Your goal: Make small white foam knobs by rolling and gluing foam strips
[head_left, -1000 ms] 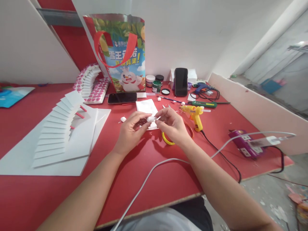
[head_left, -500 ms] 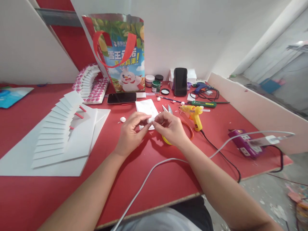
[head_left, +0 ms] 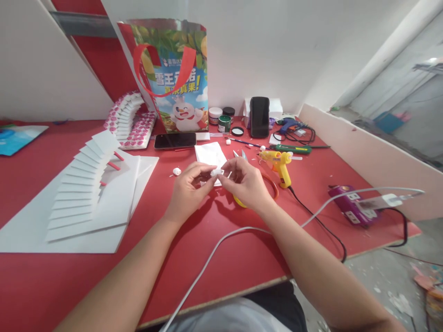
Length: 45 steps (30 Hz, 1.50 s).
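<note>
Between my two hands is a small white rolled piece (head_left: 216, 172), its exact kind too small to make out. My left hand (head_left: 191, 186) pinches it from the left with thumb and forefinger. My right hand (head_left: 245, 180) has thumb and forefinger closed at its right end. Underneath lies a white paper sheet (head_left: 209, 154). Scissors (head_left: 241, 201) with yellow and orange handles are partly hidden under my right hand. A similar small white roll (head_left: 176, 171) rests on the table left of my left hand.
Stepped white board pieces (head_left: 78, 184) lie at left. Behind stand a printed bag (head_left: 180, 83), a phone (head_left: 175, 140) and paint jars (head_left: 224, 123). To the right are a yellow glue gun (head_left: 281, 166), a green-handled tool (head_left: 292, 149) and a purple box (head_left: 356, 205). A white cable (head_left: 221, 244) crosses the front.
My right fingers have shifted slightly up and away from my left, and more of the white piece shows between them. The things on the table stay in place.
</note>
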### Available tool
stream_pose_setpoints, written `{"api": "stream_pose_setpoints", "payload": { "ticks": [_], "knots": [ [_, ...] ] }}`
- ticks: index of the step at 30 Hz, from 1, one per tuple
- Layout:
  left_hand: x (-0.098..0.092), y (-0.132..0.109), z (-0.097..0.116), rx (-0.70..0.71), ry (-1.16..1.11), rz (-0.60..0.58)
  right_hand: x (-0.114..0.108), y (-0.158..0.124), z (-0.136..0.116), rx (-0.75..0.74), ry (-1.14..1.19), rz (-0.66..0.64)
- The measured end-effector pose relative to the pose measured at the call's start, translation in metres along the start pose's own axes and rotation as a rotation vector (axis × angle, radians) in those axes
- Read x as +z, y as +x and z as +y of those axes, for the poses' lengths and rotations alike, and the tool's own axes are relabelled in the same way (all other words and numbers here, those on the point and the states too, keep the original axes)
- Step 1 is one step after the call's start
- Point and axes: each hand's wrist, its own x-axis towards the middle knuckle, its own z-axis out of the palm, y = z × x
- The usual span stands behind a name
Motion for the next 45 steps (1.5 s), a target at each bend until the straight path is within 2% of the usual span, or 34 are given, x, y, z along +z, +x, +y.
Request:
{"api": "stream_pose_setpoints", "payload": {
  "ticks": [5, 10, 14, 17, 22, 32, 40, 43, 45],
  "knots": [
    [0.003, -0.001, 0.000, 0.063, 0.042, -0.012, 0.003, -0.004, -0.001, -0.046, -0.193, 0.024],
    [0.003, -0.001, 0.004, 0.005, -0.019, -0.013, 0.003, -0.002, 0.003, -0.022, -0.122, 0.044],
    [0.002, 0.001, 0.005, -0.251, -0.260, -0.038, -0.001, 0.002, 0.006, -0.010, 0.064, 0.046],
    [0.001, 0.004, 0.003, -0.452, -0.528, -0.045, -0.007, 0.004, 0.004, -0.087, 0.082, 0.013],
    [-0.002, 0.006, 0.004, -0.614, -0.714, -0.075, -0.011, 0.005, 0.002, -0.176, 0.037, -0.069],
    [-0.002, 0.006, 0.009, -0.669, -0.704, -0.155, -0.008, 0.002, 0.000, -0.093, -0.021, -0.085],
    [-0.002, 0.007, 0.007, -0.686, -0.738, -0.166, -0.005, 0.004, 0.003, 0.044, 0.106, -0.088],
    [-0.002, 0.007, 0.006, -0.703, -0.756, -0.128, -0.011, 0.005, -0.003, 0.029, 0.045, 0.019],
    [-0.002, 0.008, 0.005, -0.730, -0.781, -0.088, -0.022, 0.002, -0.013, -0.003, -0.114, 0.141]
  ]
}}
